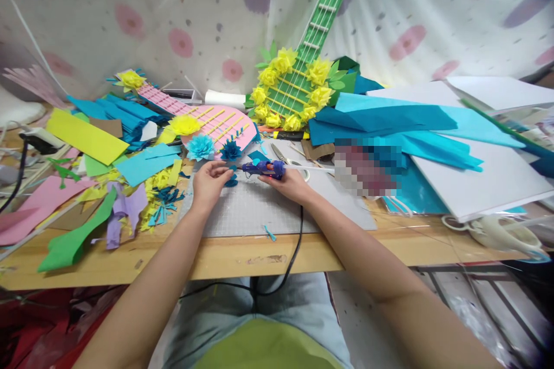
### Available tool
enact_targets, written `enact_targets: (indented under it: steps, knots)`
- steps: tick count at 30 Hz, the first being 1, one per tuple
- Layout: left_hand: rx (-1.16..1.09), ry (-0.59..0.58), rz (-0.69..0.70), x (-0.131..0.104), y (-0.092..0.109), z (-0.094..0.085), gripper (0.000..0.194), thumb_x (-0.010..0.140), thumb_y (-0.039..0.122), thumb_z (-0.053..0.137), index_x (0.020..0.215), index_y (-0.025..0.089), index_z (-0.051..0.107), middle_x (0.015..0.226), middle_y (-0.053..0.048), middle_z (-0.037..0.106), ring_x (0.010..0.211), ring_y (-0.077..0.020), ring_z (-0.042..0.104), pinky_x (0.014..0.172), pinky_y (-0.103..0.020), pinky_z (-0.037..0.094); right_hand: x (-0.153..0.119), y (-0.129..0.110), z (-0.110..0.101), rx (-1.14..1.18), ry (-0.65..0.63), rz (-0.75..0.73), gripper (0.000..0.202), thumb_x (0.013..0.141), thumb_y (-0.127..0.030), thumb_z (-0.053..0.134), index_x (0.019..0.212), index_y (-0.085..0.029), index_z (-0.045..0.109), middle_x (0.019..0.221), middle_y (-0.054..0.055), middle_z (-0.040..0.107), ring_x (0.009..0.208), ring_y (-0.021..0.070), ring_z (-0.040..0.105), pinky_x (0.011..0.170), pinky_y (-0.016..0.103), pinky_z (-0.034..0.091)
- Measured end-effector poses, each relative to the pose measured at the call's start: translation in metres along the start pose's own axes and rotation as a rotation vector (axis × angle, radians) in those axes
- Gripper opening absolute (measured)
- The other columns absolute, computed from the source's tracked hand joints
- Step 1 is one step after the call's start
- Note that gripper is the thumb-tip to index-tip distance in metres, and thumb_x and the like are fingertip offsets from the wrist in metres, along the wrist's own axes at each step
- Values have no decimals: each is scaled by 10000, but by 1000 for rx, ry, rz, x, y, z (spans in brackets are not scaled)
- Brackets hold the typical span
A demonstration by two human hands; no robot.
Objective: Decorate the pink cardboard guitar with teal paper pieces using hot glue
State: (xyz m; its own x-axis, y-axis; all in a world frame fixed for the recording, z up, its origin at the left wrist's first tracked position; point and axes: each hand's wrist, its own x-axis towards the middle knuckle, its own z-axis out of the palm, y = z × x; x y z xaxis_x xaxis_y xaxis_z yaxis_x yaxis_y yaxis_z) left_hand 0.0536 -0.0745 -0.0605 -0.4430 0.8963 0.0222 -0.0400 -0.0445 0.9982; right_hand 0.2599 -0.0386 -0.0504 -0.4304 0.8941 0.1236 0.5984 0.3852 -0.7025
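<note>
My right hand (288,180) is closed round a blue glue gun (264,169), whose nozzle points left and whose white stick sticks out to the right. Between the nozzle and my left hand (210,181) is a dark blue paper piece (232,177), pinched at my left fingertips. Just beyond my hands, a light blue paper flower (200,147) and a dark blue paper flower (231,150) sit at the lower edge of a pink paper instrument (242,127). Both hands are above a grey cutting mat (242,213).
A green paper guitar (298,78) with yellow flowers leans at the back. Scissors (283,155) lie behind the glue gun. Paper scraps (160,184) cover the left side; blue sheets (389,118) and white boards (485,173) lie right. A black cord (298,242) hangs over the table edge.
</note>
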Motion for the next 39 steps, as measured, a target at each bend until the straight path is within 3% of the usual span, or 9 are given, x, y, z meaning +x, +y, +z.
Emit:
enact_targets:
  steps: [14, 25, 28, 34, 39]
  knots:
    - [95, -34, 62, 0, -3, -2, 424, 482, 294, 775, 846, 142, 621, 668, -15, 679, 630, -137, 629, 612, -262, 499, 1, 2, 2, -17, 25, -30, 375, 787, -525, 571, 944, -210, 701, 777, 19, 677, 717, 175, 602, 625, 257, 420]
    - [167, -103, 147, -1, -7, -2, 382, 573, 293, 744, 910, 153, 631, 733, -31, 694, 689, -144, 647, 634, -256, 513, 2, 6, 0, 166, 72, -23, 356, 750, -511, 606, 910, -207, 695, 802, 7, 696, 774, 190, 638, 697, 283, 485]
    - [203, -132, 164, -2, -5, -3, 373, 605, 297, 733, 938, 157, 640, 780, -44, 703, 743, -156, 659, 652, -261, 518, 7, 15, -6, 230, 149, -9, 373, 737, -522, 612, 918, -205, 693, 831, 22, 708, 831, 210, 649, 743, 308, 502]
    - [220, -102, 226, 1, -5, -5, 328, 633, 291, 706, 924, 156, 639, 799, -37, 687, 753, -139, 643, 640, -242, 508, 25, 57, -31, 145, 500, 180, 485, 666, -566, 651, 916, -153, 691, 901, 101, 714, 896, 290, 652, 814, 411, 495]
    - [144, -59, 261, 2, -3, -4, 320, 619, 274, 688, 906, 168, 597, 817, -16, 645, 766, -122, 624, 628, -225, 518, 33, 78, -41, 40, 495, 264, 521, 692, -570, 629, 984, -142, 679, 974, 133, 706, 952, 290, 643, 834, 397, 477]
